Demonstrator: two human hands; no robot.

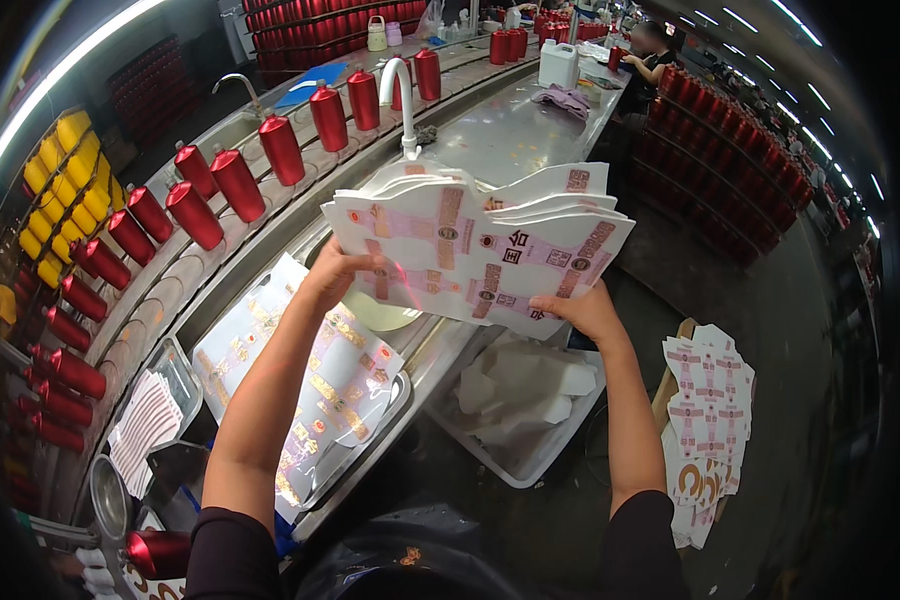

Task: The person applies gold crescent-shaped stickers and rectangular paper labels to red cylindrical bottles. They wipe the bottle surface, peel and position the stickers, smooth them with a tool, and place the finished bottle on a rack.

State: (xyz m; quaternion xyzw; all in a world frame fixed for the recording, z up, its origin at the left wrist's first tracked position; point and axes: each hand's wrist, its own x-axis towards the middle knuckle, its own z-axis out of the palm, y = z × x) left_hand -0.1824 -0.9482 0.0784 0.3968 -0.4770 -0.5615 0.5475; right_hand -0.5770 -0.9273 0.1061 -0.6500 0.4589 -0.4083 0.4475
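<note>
Both my hands hold up a thick, wavy-edged stack of white decal sheets, printed in pink, brown and red. My left hand grips its left edge, thumb in front. On the lower right edge, my right hand pinches it the same way; the fingers behind are hidden. Below my left forearm, more decal sheets with gold-looking prints lie in a shallow metal tray. A pale round dish-like thing shows partly under the held stack. Beneath it, plain white papers sit in a white plastic tub.
Red bottles stand along a curved conveyor at left. A white faucet rises behind the stack. Another pile of decal sheets lies at right. Beyond are a white jug, a purple cloth, bottle racks and a co-worker.
</note>
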